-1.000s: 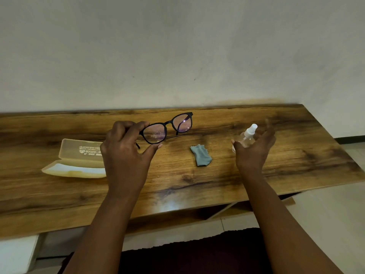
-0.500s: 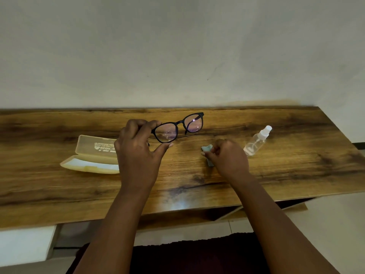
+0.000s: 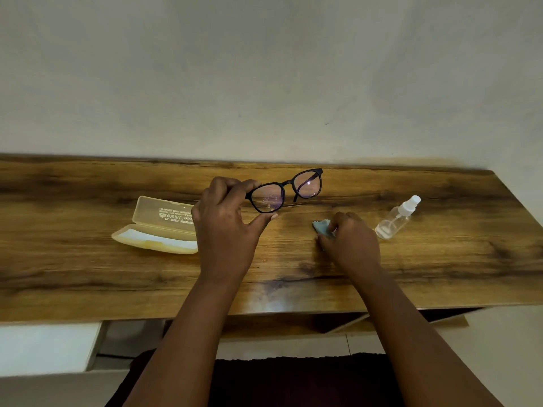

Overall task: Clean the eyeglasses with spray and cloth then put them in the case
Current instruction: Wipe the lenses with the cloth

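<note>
A: From the head camera, why is the left hand (image 3: 226,230) holding the glasses (image 3: 286,189) up like that?

B: Its grip is pinched on the outer edge of one lens rim, thumb below and fingers over the top, so both lenses stay free of fingers. The glasses hang above the bench (image 3: 88,277), not resting on it, tilted toward the person. I'd judge that keeps the lens faces open for wiping.

A: There are specks on the nearer lens.

B: Yes, small bright droplets, which look like spray. So the spraying seems done.

A: And the right hand (image 3: 352,245)?

B: It is down on the bench with its fingers curled round the cloth (image 3: 321,226); a pale blue corner sticks out past the knuckles. Its grip is closed on the cloth, gathering it up. The cloth lies just below the glasses, a short lift away.

A: The spray bottle (image 3: 396,218)?

B: Lying tilted on the bench to the right of that hand, apart from it, untouched. Sensible spot, out of the wiping path.

A: And the case (image 3: 158,227)?

B: Open on the bench at the left, lid back, partly behind the left hand. It waits ready so the glasses can go straight in once the lenses are dry.
</note>
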